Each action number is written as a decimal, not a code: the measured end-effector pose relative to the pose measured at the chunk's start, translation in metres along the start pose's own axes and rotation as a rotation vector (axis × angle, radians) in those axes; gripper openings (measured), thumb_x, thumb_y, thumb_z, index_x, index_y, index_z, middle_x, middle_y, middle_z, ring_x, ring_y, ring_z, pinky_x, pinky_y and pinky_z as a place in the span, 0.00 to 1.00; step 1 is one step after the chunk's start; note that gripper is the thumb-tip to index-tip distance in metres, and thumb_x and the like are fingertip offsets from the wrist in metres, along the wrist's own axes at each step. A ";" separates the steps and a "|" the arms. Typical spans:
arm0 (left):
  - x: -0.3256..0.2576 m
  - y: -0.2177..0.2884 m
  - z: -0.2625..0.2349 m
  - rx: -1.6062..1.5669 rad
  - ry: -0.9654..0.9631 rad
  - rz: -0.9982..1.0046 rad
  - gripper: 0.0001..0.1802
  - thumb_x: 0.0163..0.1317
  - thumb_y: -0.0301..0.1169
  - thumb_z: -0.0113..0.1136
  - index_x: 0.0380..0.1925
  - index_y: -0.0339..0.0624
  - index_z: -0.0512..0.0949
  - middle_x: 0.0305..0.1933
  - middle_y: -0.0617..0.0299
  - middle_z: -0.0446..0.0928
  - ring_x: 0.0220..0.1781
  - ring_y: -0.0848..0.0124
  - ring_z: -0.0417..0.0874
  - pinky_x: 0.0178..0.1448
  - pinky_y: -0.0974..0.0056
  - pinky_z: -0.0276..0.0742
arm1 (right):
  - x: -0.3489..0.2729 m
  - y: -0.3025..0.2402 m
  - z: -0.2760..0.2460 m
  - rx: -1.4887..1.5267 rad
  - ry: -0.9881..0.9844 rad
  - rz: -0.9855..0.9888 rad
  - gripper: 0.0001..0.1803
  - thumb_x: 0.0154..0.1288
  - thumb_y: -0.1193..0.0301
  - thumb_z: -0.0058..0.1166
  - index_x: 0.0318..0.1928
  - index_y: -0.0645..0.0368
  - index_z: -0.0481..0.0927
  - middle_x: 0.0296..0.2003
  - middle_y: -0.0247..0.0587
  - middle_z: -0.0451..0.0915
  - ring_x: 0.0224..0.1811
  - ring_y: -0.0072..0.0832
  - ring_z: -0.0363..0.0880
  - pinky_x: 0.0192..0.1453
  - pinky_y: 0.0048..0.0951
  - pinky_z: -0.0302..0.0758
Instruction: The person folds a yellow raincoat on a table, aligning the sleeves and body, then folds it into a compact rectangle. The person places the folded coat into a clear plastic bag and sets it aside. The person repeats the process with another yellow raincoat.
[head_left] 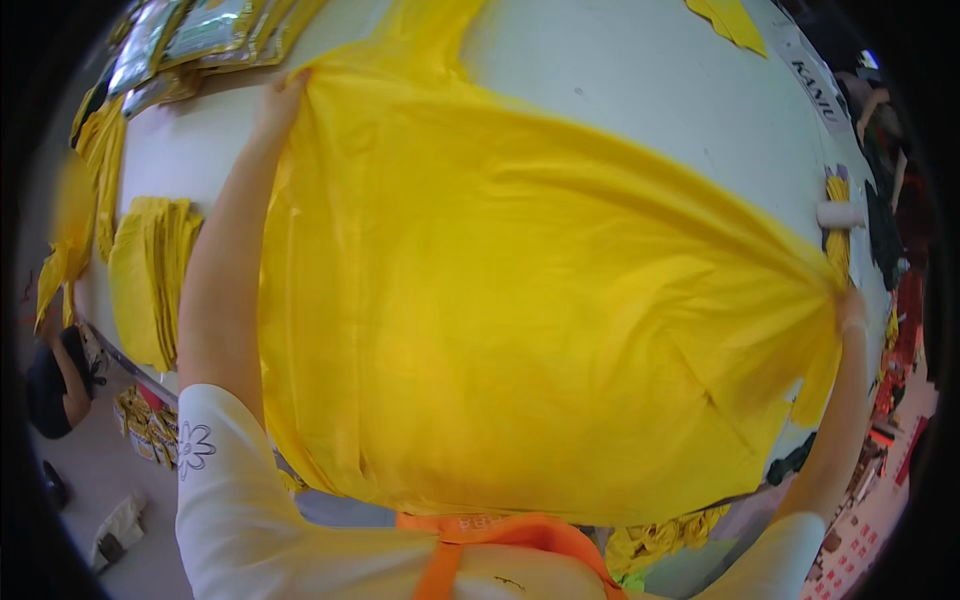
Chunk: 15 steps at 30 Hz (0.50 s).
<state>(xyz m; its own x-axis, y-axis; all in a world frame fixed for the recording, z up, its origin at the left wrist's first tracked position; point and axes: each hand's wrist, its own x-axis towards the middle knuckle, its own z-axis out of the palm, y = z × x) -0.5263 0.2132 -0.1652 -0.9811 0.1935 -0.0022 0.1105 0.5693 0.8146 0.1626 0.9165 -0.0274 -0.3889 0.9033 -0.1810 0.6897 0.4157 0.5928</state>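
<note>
A large yellow garment [520, 300] is stretched out flat over a white table [650, 90], filling most of the view. My left hand [280, 100] grips its far left corner near the table's upper left. My right hand [850, 305] pinches the bunched right end of the cloth near the table's right edge. Both arms are spread wide, and the fabric is pulled taut between them.
A stack of folded yellow garments [150, 275] lies at the table's left edge. Several clear packaged items [200, 40] sit at the upper left. More yellow cloth [730, 20] lies at the top right. Another person [55, 375] stands at lower left.
</note>
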 end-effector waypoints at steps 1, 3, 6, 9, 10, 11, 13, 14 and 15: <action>0.012 0.012 0.013 0.168 0.000 0.121 0.31 0.57 0.49 0.62 0.51 0.36 0.74 0.47 0.49 0.79 0.46 0.57 0.80 0.50 0.57 0.74 | 0.016 0.036 0.008 -0.127 0.261 0.144 0.17 0.69 0.60 0.38 0.51 0.49 0.77 0.51 0.45 0.78 0.55 0.39 0.74 0.61 0.50 0.65; 0.003 0.012 0.008 0.272 0.223 0.159 0.32 0.57 0.47 0.63 0.55 0.37 0.71 0.52 0.49 0.76 0.51 0.57 0.77 0.54 0.57 0.71 | -0.018 -0.089 -0.068 -0.225 0.580 0.176 0.21 0.71 0.66 0.33 0.61 0.43 0.67 0.65 0.37 0.63 0.65 0.36 0.64 0.65 0.56 0.58; -0.056 0.038 0.030 0.182 0.287 0.508 0.33 0.58 0.42 0.63 0.60 0.38 0.66 0.61 0.47 0.69 0.60 0.57 0.71 0.62 0.57 0.66 | -0.075 -0.186 -0.067 0.130 0.730 -0.367 0.26 0.61 0.79 0.42 0.62 0.62 0.64 0.61 0.51 0.66 0.63 0.46 0.63 0.67 0.42 0.60; -0.187 0.025 0.019 0.483 0.063 0.643 0.33 0.62 0.35 0.58 0.63 0.34 0.60 0.66 0.45 0.62 0.68 0.52 0.61 0.69 0.55 0.56 | -0.218 -0.288 -0.025 0.387 0.482 -0.791 0.29 0.57 0.69 0.50 0.61 0.57 0.68 0.61 0.53 0.66 0.66 0.49 0.58 0.65 0.56 0.56; -0.234 0.016 0.006 0.570 0.001 0.740 0.34 0.63 0.37 0.55 0.65 0.35 0.58 0.68 0.46 0.60 0.69 0.49 0.58 0.70 0.49 0.52 | -0.260 -0.308 -0.033 0.400 0.101 -0.843 0.32 0.56 0.62 0.54 0.62 0.54 0.67 0.65 0.53 0.60 0.68 0.52 0.53 0.67 0.60 0.50; -0.277 -0.002 -0.007 0.703 -0.053 0.630 0.36 0.63 0.43 0.53 0.67 0.38 0.56 0.70 0.47 0.55 0.72 0.48 0.53 0.70 0.42 0.46 | -0.309 -0.307 -0.003 0.535 0.174 -0.905 0.36 0.56 0.56 0.55 0.65 0.52 0.64 0.68 0.53 0.53 0.71 0.53 0.47 0.69 0.61 0.47; -0.352 -0.035 -0.040 0.872 -0.093 0.393 0.36 0.65 0.49 0.46 0.69 0.46 0.54 0.74 0.52 0.49 0.75 0.48 0.45 0.71 0.38 0.36 | -0.372 -0.302 0.033 0.641 0.160 -0.902 0.37 0.59 0.54 0.53 0.67 0.51 0.60 0.70 0.54 0.46 0.73 0.54 0.41 0.69 0.62 0.42; -0.381 -0.049 -0.058 0.959 -0.096 0.309 0.35 0.66 0.50 0.44 0.69 0.48 0.53 0.74 0.53 0.48 0.75 0.49 0.44 0.72 0.38 0.35 | -0.393 -0.295 0.049 0.665 0.123 -0.780 0.37 0.60 0.54 0.52 0.68 0.51 0.59 0.71 0.54 0.46 0.73 0.54 0.40 0.69 0.62 0.40; -0.398 -0.061 -0.071 1.041 -0.105 0.227 0.35 0.67 0.51 0.42 0.70 0.50 0.52 0.74 0.54 0.47 0.76 0.50 0.43 0.72 0.39 0.35 | -0.414 -0.287 0.060 0.682 0.082 -0.651 0.37 0.61 0.54 0.52 0.68 0.51 0.58 0.71 0.54 0.46 0.73 0.54 0.39 0.70 0.62 0.39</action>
<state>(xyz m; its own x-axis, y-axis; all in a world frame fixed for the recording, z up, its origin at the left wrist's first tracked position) -0.1541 0.0448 -0.1735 -0.9075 0.4201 -0.0033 0.4185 0.9034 -0.0935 0.1628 0.4296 -0.1696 -0.8471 0.4723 -0.2434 0.5199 0.8314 -0.1963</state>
